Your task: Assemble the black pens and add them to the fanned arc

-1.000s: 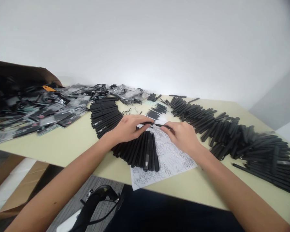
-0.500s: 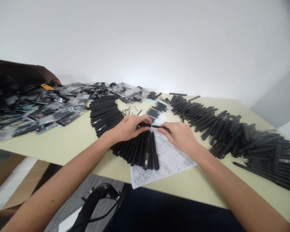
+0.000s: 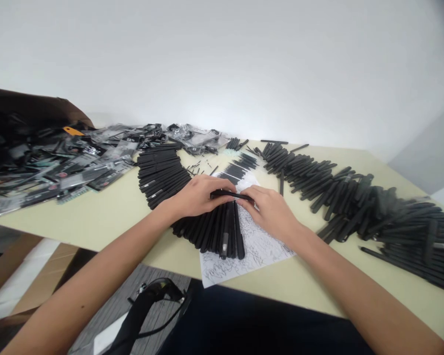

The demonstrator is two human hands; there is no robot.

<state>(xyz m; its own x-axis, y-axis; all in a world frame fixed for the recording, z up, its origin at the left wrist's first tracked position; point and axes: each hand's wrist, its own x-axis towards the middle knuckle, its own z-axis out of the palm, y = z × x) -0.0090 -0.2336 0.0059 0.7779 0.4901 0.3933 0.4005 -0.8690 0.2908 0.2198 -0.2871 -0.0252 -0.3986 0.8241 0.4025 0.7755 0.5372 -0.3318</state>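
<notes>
A slim black pen (image 3: pixel 230 194) lies crosswise between my two hands above the table. My left hand (image 3: pixel 202 194) is closed round its left part, and my right hand (image 3: pixel 268 204) pinches its right end. Below my left hand, a fan of black pens (image 3: pixel 210 229) spreads over the table and partly over a sheet of scribbled paper (image 3: pixel 251 251). Just beyond my fingers sit rows of thin black refills (image 3: pixel 233 171). The pen's far side is hidden by my fingers.
A long heap of black pens (image 3: pixel 355 202) runs along the right of the pale yellow table (image 3: pixel 303 281). Clear plastic packets (image 3: pixel 96 158) pile up at the left, beside a dark box (image 3: pixel 33 106). Behind the table stands a white wall (image 3: pixel 222 64).
My right hand has moved slightly left, closer to my left hand. The thin dark section between the pen's two parts no longer shows; the pen now looks like one continuous length.
</notes>
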